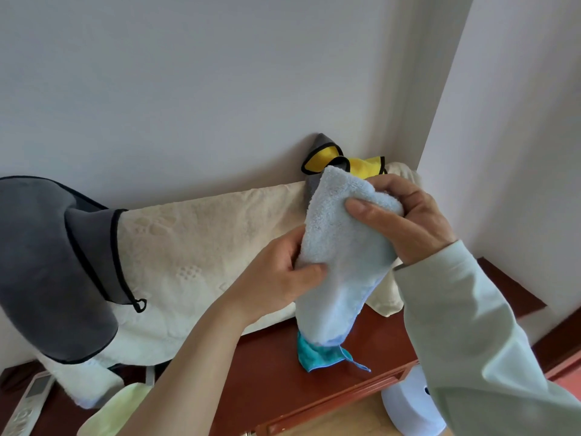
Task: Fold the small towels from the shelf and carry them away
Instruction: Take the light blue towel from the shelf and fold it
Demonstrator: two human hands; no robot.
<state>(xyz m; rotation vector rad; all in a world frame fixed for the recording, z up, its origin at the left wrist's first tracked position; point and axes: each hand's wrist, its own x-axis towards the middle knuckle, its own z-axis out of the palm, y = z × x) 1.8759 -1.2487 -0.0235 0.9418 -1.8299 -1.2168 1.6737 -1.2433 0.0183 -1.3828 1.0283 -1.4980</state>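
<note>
A small light-blue towel [339,247] hangs folded lengthwise in the air above a red-brown shelf [267,372]. My right hand [405,215] grips its upper end, thumb on the front. My left hand [276,275] pinches its left edge lower down. A teal cloth [317,357] with a loop peeks out below the towel's bottom end. A yellow-and-grey towel with black trim [327,158] lies bunched against the wall behind. A grey towel with black trim [53,262] drapes at the left.
A large cream towel [201,247] covers a raised block on the shelf. A pale green cloth [119,407] and a white remote [28,404] lie at the lower left. A white rounded device [405,407] stands at the lower right. A white wall corner closes the right side.
</note>
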